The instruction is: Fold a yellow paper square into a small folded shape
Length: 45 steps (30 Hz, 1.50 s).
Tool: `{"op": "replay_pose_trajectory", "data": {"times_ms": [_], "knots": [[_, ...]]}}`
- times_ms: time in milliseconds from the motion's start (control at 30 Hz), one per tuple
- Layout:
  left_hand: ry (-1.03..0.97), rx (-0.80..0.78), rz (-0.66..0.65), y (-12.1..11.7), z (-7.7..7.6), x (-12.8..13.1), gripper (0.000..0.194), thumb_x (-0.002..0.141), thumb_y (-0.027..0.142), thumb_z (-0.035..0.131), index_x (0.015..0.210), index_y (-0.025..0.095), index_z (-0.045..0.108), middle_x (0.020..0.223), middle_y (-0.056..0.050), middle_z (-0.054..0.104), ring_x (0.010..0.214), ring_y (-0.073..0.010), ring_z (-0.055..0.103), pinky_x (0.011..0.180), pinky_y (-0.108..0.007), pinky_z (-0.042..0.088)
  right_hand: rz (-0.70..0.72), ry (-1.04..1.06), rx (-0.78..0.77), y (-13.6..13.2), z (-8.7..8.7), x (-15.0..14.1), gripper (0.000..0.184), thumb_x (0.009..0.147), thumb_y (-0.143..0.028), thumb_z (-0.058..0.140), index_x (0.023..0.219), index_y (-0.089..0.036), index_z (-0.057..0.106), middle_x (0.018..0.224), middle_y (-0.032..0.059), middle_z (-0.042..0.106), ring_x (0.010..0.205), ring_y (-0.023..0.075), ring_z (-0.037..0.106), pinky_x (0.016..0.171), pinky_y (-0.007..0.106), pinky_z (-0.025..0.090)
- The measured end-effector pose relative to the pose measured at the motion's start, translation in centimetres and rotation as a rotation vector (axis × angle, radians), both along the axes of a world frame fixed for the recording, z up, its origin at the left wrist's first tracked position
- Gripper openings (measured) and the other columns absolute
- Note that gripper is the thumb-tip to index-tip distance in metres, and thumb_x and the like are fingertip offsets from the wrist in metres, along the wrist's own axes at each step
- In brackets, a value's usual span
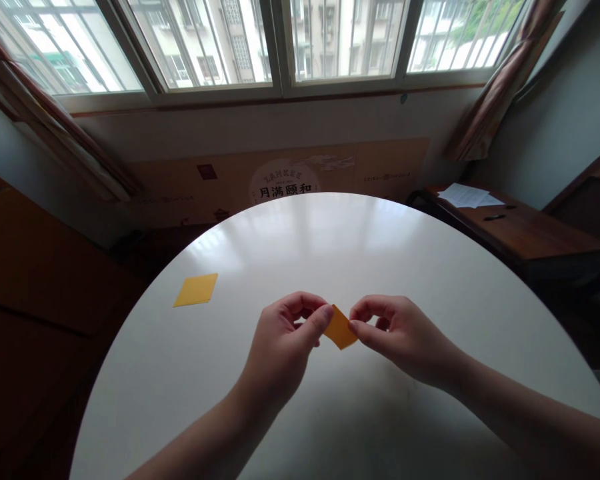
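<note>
A small folded piece of orange-yellow paper (pixel 341 329) is held up above the table between both hands. My left hand (pixel 293 333) pinches its left side between thumb and fingers. At the right edge of the paper, my right hand (pixel 393 333) closes in a pinch with thumb and forefinger. One corner of the paper points down toward me. Parts of it are hidden behind the fingertips. Further left on the table lies a flat yellow stack of square paper (pixel 196 290), apart from both hands.
The round white table (pixel 330 233) fills the front. A wooden desk (pixel 540 230) with white paper sheets (pixel 467 195) stands at the right. Behind are a printed cardboard panel (pixel 180 180), barred windows (pixel 350 40) and curtains (pixel 500 93). A dark wooden cabinet (pixel 35 267) is at the left.
</note>
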<state>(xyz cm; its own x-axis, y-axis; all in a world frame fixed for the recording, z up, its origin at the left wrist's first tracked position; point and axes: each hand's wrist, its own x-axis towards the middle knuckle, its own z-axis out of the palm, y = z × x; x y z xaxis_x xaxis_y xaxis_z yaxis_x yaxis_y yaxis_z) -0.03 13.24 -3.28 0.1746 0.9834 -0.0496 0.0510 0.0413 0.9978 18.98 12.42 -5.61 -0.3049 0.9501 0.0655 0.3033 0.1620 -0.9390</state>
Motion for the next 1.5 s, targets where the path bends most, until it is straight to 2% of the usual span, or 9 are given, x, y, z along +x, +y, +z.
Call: {"op": "replay_pose_trajectory", "data": {"times_ms": [267,333,467,667,800,900,1067,1267,1500], "knots": [[-0.239,-0.133,0.165,1.4,1.2,-1.1,0.025,0.071,0.035,0.082,0.077,0.014,0.069,0.074,0.000,0.062,0.060,-0.0089,0.050,0.053,-0.021,0.042,-0.049,-0.163,0.097,1.4,-0.5,1.2,0.017,0.091,-0.028,0.060,0.082,-0.017,0.070,0.076,0.0027,0.066,0.068,0.0152,0.061,0.053,0.022,0.045],[-0.325,-0.233,0.136,1.5,1.0,-1.1,0.025,0.071,0.034,0.083,0.078,0.015,0.067,0.075,0.001,0.059,0.064,-0.0091,0.052,0.052,-0.019,0.041,-0.113,-0.104,0.174,1.4,-0.8,1.4,0.014,0.093,-0.029,0.062,0.097,-0.019,0.070,0.090,0.0049,0.069,0.077,0.0173,0.064,0.056,0.023,0.050],[-0.464,-0.506,-0.016,1.0,0.1,-0.4,0.020,0.073,0.028,0.078,0.080,0.015,0.064,0.074,0.001,0.057,0.064,-0.0091,0.053,0.052,-0.018,0.041,-0.082,-0.009,0.492,0.6,-1.0,1.0,0.050,0.089,-0.021,0.068,0.137,-0.031,0.056,0.132,0.0077,0.057,0.109,0.0220,0.062,0.077,0.031,0.058],[-0.466,-0.627,-0.208,0.0,-0.4,0.4,0.018,0.077,0.028,0.072,0.081,0.016,0.059,0.069,0.002,0.052,0.060,-0.0085,0.051,0.053,-0.018,0.040,0.080,0.039,0.670,-0.8,0.1,0.3,0.018,0.088,-0.016,0.073,0.102,-0.027,0.072,0.126,0.0072,0.060,0.113,0.0238,0.060,0.088,0.036,0.054],[-0.289,-0.566,-0.252,-0.2,-0.5,0.4,0.021,0.084,0.035,0.065,0.080,0.015,0.060,0.071,0.001,0.052,0.057,-0.0072,0.045,0.047,-0.016,0.032,-0.003,0.218,0.496,-1.4,0.5,0.1,0.011,0.090,-0.014,0.070,0.094,-0.024,0.071,0.096,0.0035,0.068,0.088,0.0175,0.064,0.077,0.030,0.053],[-0.144,-0.289,-0.162,-0.2,-0.6,0.4,0.033,0.091,0.044,0.057,0.084,0.014,0.065,0.080,-0.004,0.058,0.066,-0.0112,0.050,0.051,-0.019,0.039,-0.071,0.392,0.172,-1.5,0.4,0.1,0.004,0.092,-0.021,0.070,0.089,-0.023,0.069,0.080,0.0000,0.066,0.072,0.0124,0.060,0.063,0.022,0.049],[-0.051,0.000,-0.136,-0.4,-0.3,0.1,0.036,0.086,0.050,0.066,0.084,0.014,0.070,0.068,-0.001,0.056,0.062,-0.0116,0.049,0.054,-0.022,0.041,-0.023,0.594,-0.171,-1.4,0.6,-0.1,0.025,0.088,-0.031,0.077,0.073,-0.017,0.062,0.064,-0.0036,0.055,0.055,0.0060,0.046,0.050,0.014,0.038],[-0.054,0.013,-0.150,-0.8,0.0,-0.1,0.030,0.079,0.043,0.077,0.075,0.014,0.070,0.067,-0.001,0.060,0.056,-0.0099,0.048,0.050,-0.021,0.040,0.028,0.599,-0.240,-1.6,0.6,-0.6,0.026,0.087,-0.030,0.079,0.073,-0.016,0.063,0.062,-0.0043,0.052,0.055,0.0048,0.042,0.049,0.012,0.036],[-0.046,0.004,-0.130,-0.7,0.2,-0.1,0.028,0.077,0.036,0.078,0.066,0.014,0.066,0.060,0.001,0.057,0.053,-0.0083,0.047,0.049,-0.019,0.037,0.013,0.486,-0.106,-1.4,0.1,-0.5,0.020,0.093,-0.034,0.071,0.083,-0.017,0.069,0.070,-0.0017,0.058,0.059,0.0062,0.045,0.052,0.013,0.037]]}}
